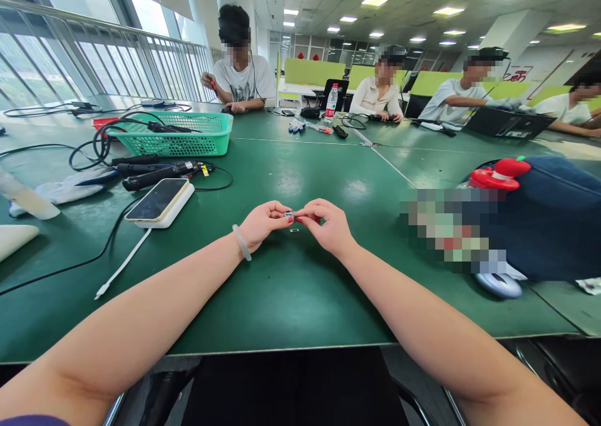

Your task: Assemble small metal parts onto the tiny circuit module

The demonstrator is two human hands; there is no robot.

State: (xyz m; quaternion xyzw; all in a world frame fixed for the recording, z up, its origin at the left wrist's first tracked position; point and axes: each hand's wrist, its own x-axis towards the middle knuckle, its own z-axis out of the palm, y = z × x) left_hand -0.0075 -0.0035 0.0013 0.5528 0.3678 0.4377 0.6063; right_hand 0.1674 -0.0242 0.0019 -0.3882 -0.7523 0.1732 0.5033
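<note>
Above the middle of the green table (282,288), my left hand (261,224) is closed in a pinch on a small silvery part (288,214). From the other side my right hand (328,227) meets it, thumb and forefinger pressed together at the part's right end. The part is mostly covered by the fingertips, and its exact kind is too small to tell. Just below the fingertips, a tiny pale rectangular frame (294,230) lies on the table. A pale bangle (242,243) circles my left wrist.
Left of my hands lie a phone (159,201) on a white block, cables and black handheld tools (157,176). Behind them stands a green basket (220,141). A dark blue bag (558,219) sits at right. Several people sit across the table near a bottle (331,104).
</note>
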